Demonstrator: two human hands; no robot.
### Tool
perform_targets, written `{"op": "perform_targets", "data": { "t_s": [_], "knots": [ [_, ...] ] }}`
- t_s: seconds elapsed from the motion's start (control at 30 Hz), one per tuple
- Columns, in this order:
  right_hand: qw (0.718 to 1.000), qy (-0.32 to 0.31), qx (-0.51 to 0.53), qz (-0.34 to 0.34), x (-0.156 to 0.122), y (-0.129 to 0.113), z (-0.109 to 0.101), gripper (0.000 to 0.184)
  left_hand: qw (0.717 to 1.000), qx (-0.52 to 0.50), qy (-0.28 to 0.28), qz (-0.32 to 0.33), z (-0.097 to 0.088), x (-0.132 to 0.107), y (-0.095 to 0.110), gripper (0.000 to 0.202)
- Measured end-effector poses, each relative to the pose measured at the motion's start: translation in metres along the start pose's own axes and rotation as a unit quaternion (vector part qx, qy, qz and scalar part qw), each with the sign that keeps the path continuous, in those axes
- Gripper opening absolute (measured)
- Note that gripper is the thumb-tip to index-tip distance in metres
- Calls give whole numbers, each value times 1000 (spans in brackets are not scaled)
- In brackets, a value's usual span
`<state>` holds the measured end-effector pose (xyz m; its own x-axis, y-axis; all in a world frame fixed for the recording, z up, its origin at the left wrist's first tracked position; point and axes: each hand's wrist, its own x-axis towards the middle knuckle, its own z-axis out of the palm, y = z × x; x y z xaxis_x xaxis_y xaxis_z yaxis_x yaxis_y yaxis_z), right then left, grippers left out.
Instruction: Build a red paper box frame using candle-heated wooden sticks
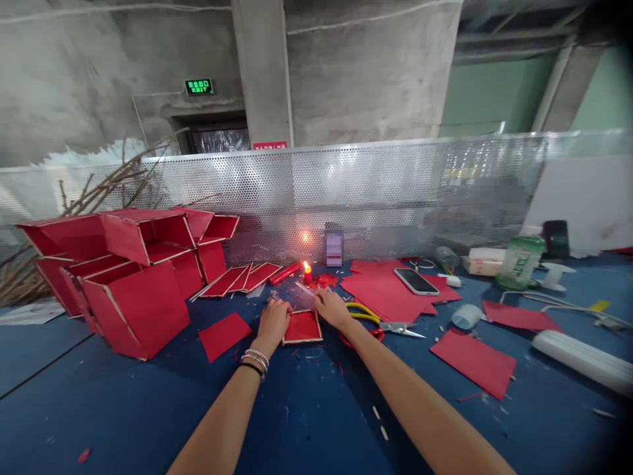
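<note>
While the left hand (273, 319) pressed flat beside the small red paper panel edged with thin sticks (302, 326), the right hand (332, 307) pinched a thin stick (305, 288) at its far right corner. It looked light, flimsy and easily creased, best held by the stick edges.

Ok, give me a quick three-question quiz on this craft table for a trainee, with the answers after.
1. True or false: the candle is lit.
2. Which thing lies between the left hand and the right hand? A) phone B) small red framed panel C) bottle
3. Fill in: the phone lies on sheets of ____ paper.

Key: 1 true. 2 B, the small red framed panel; both hands rest at its edges. 3 red.
</note>
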<state>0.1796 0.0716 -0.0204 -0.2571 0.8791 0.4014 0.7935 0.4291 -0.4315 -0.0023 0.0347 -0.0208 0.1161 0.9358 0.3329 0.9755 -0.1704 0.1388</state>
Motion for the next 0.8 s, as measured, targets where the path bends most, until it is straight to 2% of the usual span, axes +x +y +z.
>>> {"op": "perform_targets", "data": {
  "t_s": [0.33, 0.43, 0.63, 0.73, 0.8],
  "knots": [
    [996, 38, -66, -50, 2, -3, 2, 22, 1000, -7, -14, -11, -4, 0, 2, 21],
    [998, 52, -21, -33, 3, 2, 3, 22, 1000, -6, -14, -12, -4, 0, 1, 22],
    [988, 127, 85, 27, 2, 9, 0, 21, 1000, -15, -5, -2, -3, -2, 3, 22],
    [984, 130, 107, 50, 3, 10, -1, 22, 998, -35, 34, -36, -11, 5, -8, 22],
    [983, 127, 116, 62, 5, 11, 0, 22, 988, -26, 99, -113, -22, 15, -29, 25]
  ]
}}
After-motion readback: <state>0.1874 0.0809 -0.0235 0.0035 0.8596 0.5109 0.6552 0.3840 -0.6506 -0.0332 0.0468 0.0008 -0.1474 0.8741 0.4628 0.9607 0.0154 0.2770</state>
